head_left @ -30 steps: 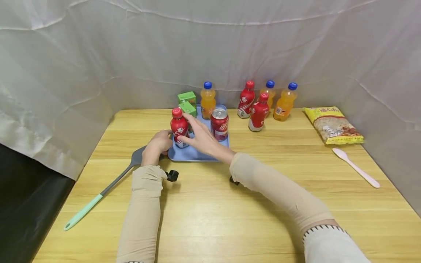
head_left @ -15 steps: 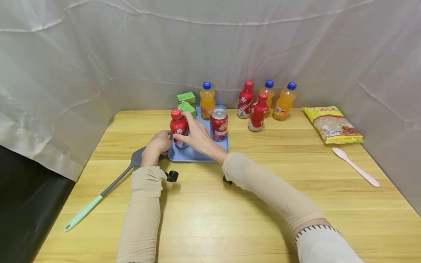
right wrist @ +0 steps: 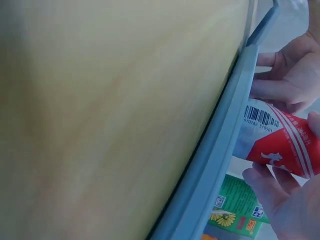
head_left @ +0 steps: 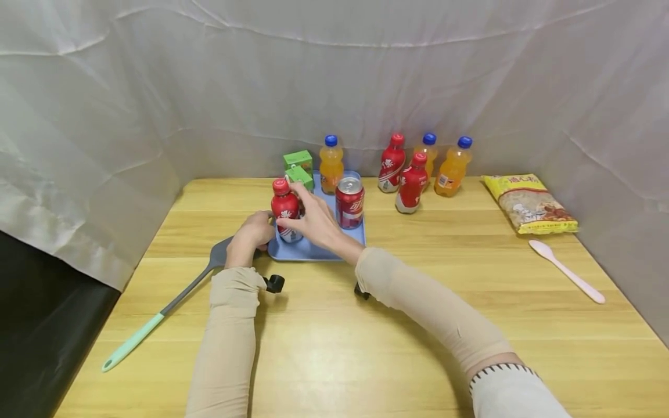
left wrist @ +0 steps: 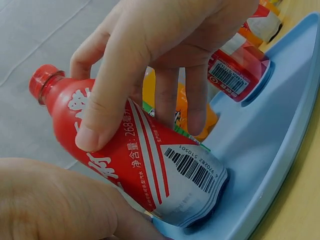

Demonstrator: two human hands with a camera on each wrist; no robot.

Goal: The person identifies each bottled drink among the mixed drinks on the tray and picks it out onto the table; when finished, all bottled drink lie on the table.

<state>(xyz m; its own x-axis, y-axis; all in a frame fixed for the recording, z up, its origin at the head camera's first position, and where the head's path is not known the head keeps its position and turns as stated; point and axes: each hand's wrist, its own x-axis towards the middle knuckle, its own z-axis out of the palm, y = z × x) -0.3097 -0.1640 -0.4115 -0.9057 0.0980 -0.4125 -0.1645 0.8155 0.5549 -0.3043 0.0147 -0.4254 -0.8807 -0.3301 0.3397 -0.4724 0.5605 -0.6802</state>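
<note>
In the head view my right hand (head_left: pixel 319 220) grips a red soda bottle (head_left: pixel 284 203), which stands on the blue tray (head_left: pixel 313 251) near its front left corner. The left wrist view shows the right thumb across the label of the bottle (left wrist: pixel 135 155), with fingers round the far side. My left hand (head_left: pixel 253 232) holds the tray's left edge, beside the bottle; its fingertips are partly hidden. Behind the bottle on the tray are green drink cartons (head_left: pixel 298 159), an orange soda bottle (head_left: pixel 331 168) and a red soda can (head_left: pixel 349 206).
A grey and mint spatula (head_left: pixel 172 305) lies left of the tray. Right of it stand red bottles (head_left: pixel 412 186) and orange bottles (head_left: pixel 452 168). A yellow food packet (head_left: pixel 530 203) and a pink spoon (head_left: pixel 567 270) lie at far right. Grey cloth (head_left: pixel 334 87) hangs behind the table.
The right hand has closed in slightly around the red bottle, shifting a little left. The left hand keeps its place at the tray. The head view has tilted slightly.
</note>
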